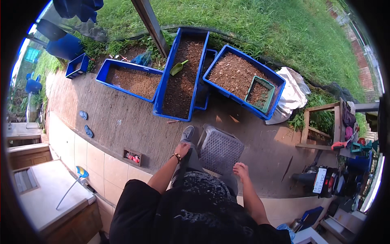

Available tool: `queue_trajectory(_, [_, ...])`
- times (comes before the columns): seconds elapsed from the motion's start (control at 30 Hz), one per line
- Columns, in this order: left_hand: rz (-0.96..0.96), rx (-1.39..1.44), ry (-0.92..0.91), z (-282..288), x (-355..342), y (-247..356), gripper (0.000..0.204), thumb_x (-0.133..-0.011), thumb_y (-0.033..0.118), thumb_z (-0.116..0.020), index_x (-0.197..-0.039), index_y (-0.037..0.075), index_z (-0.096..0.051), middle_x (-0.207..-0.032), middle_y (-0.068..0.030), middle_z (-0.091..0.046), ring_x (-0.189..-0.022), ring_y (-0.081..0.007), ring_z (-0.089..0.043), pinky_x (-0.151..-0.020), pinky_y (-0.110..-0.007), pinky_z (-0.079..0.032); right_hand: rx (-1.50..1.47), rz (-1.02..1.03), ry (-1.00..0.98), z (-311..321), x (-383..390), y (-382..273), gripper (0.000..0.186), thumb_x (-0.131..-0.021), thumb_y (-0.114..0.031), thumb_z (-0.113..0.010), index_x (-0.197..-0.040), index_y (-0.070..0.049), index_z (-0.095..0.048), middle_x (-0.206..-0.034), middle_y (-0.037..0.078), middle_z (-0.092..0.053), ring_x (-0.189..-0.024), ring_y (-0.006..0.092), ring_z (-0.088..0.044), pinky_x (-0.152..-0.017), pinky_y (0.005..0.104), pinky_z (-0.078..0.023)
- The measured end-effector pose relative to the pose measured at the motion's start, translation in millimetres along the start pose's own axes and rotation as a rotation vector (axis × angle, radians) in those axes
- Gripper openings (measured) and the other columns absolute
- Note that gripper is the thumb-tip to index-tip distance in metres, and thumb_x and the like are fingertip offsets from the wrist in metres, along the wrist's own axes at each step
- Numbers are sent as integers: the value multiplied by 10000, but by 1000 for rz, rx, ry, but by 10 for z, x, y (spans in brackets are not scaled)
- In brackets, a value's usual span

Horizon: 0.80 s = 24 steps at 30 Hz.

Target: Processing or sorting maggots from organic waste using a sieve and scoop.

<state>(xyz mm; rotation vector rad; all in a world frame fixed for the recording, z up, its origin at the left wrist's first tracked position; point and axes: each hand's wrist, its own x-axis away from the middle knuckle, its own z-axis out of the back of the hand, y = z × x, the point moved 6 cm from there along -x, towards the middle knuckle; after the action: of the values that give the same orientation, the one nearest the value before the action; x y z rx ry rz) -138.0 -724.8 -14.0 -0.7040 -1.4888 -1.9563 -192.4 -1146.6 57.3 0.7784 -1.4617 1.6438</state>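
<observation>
Standing on the rough gray floor (pixel 130 114), between its tiled near edge and the 3 big blue tubs (pixel 174 73), is a gray stool (pixel 221 151). It sits between the 2 hands, to the right of the left hand (pixel 182 149) and up and left of the right hand (pixel 241 171). Its top looks almost square, so I can't tell a long side. The right hand looks nearer, by the stool's near right corner; I can't tell if they touch. That hand is loose, its fingers a little bent, with nothing seen in it. The left hand hangs over the left leg, fingers pointing down; I can't tell how wide it is.
</observation>
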Motion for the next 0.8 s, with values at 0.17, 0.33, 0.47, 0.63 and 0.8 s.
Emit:
queue_trajectory(0.17, [-9,-365,12,-515,355,-143,518,-818,420,-683,-1177,48,-650,-1071,-150,-717,-998,-295,-687,-884,-377,-526,109,-144,134,509,-933,742,398,-826,-228,-744,-1168,-60,-626,-972,85,-683,-852,169,-666,-630,326,-544])
queue_trajectory(0.33, [65,-444,-126,-1186,57,-278,809,-762,531,-733,-1344,7,-533,-1321,-230,-580,-1212,-333,-576,-1042,-390,-442,42,-30,324,711,-1638,829,736,-780,-373,-790,-1362,-37,-491,-1179,133,-611,-1049,236,-615,-891,410,-502])
queue_trajectory(0.47, [22,-313,-78,-1423,-478,-430,1102,-675,631,-774,-1449,-49,-384,-1396,-284,-499,-1312,-363,-492,-1105,-404,-382,14,-266,231,438,-1657,565,969,-783,-544,-740,-1476,12,-354,-1408,163,-493,-1269,313,-496,-1093,423,-359])
queue_trajectory(0.63, [174,-39,-79,-1658,-932,-610,1326,-540,710,-831,-1453,-110,-329,-1438,-283,-468,-1345,-351,-471,-1127,-396,-367,-157,-400,29,54,-1773,661,1047,-787,-633,-697,-1510,18,-309,-1534,160,-392,-1400,298,-390,-1140,406,-315])
queue_trajectory(0.8, [203,14,-36,-1440,-987,-558,1192,-567,661,-861,-1373,-102,-425,-1323,-235,-577,-1241,-308,-566,-1055,-368,-433,-44,-283,6,-16,-1914,611,1028,-800,-637,-684,-1496,31,-328,-1514,162,-416,-1349,292,-458,-1120,423,-362])
